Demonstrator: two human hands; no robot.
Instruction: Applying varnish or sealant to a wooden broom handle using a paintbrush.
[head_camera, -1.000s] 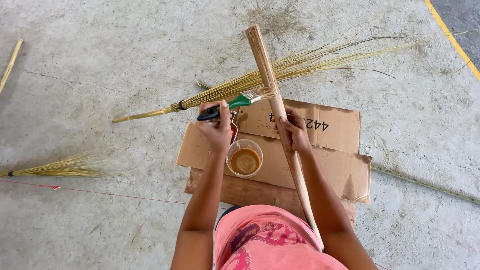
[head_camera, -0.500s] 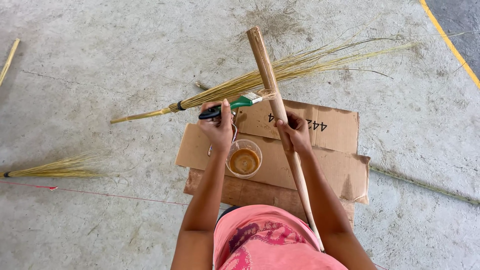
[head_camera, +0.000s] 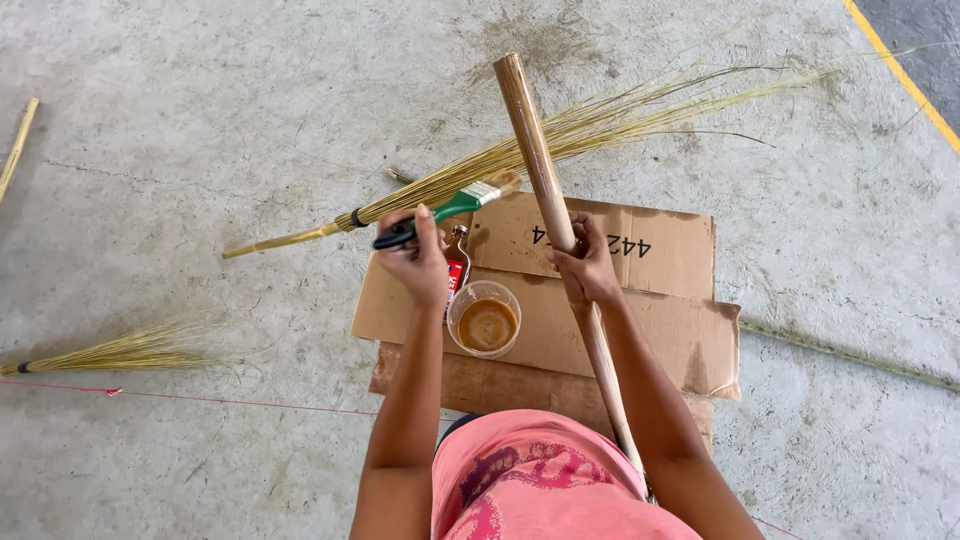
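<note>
My right hand (head_camera: 585, 268) grips a long bamboo stick (head_camera: 545, 175) that rises tilted from near my lap toward the upper middle. My left hand (head_camera: 418, 260) holds a paintbrush with a green and black handle (head_camera: 445, 210); its pale bristles touch the left side of the stick. Just below my left hand, a clear plastic cup of brown liquid (head_camera: 484, 320) stands on flattened cardboard (head_camera: 660, 300).
A small red-labelled bottle (head_camera: 457, 265) lies beside the cup. A tied broom bundle of thin straws (head_camera: 480, 170) lies across the concrete floor behind the cardboard, another bundle (head_camera: 120, 350) at the left. A wooden board (head_camera: 480, 385) sits under the cardboard. A red string (head_camera: 200, 400) crosses the floor.
The brush has stayed against the stick with only a slight shift along it. Both hands remain almost in place.
</note>
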